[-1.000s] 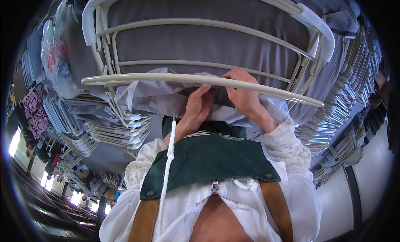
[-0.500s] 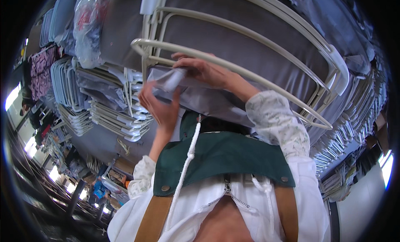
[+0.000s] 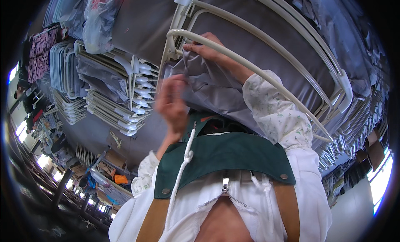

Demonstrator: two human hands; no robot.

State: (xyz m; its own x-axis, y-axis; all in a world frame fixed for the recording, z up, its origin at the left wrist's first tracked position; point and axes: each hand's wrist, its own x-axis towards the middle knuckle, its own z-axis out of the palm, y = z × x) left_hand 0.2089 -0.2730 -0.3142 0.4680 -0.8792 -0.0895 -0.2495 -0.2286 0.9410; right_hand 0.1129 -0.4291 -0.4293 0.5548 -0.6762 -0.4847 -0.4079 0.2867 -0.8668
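In front of me is a frame of bent cream metal tubes with white end caps, lying over grey fabric. My right hand reaches under the front tube. Its fingers are closed on the gathered edge of a grey cloth close to the frame's left corner. The cloth hangs in folds between the tube and my body. My left hand is raised beside the cloth's left edge, with its fingertips close to it. Motion smears those fingers, so their grip is unclear.
Stacks of folded cream tube frames with white ends lie at the left. Clear plastic wrapping sits at the upper left, near pink patterned fabric. More stacked frames stand at the right. An orange item lies farther back on the left.
The frame now appears farther right. The cloth edge has been drawn up near the frame's corner in my right hand. My left hand has dropped slightly and moved right, blurred.
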